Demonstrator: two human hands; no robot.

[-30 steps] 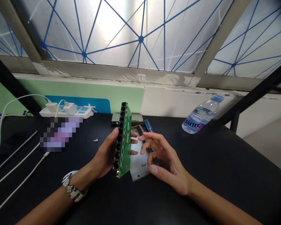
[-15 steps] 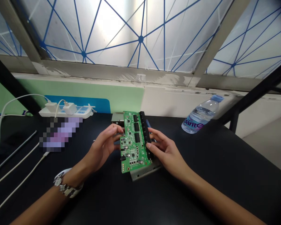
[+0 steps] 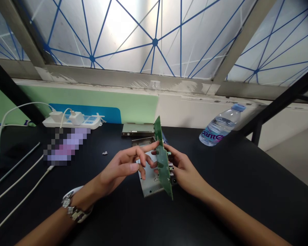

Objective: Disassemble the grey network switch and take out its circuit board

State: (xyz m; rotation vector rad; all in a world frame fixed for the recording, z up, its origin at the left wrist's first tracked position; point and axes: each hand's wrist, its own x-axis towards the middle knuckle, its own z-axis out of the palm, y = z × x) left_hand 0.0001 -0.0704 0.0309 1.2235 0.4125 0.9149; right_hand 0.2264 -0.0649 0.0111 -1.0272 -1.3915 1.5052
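Observation:
A green circuit board (image 3: 163, 169) stands nearly on edge in the middle of the view, its underside turned to the left. My right hand (image 3: 184, 167) grips it from the component side; the board hides some of those fingertips. My left hand (image 3: 128, 162) is beside the underside with its fingers apart, the index fingertip at the board's face. Beneath the board lies a grey metal casing plate (image 3: 147, 184) on the table, partly covered by hand and board. Behind it is a second flat metal casing part (image 3: 137, 128).
Small silvery screws (image 3: 105, 153) lie left of my left hand. A water bottle (image 3: 218, 128) leans at the back right. A white power strip (image 3: 87, 121) with plugs and cables is at the back left, near a pixelated object (image 3: 66, 147). A blue pen-like thing (image 3: 165, 138) shows behind the board.
The board has turned from component side up to nearly on edge, showing its underside. My left hand has moved right, toward that underside, uncovering the casing part and the screws.

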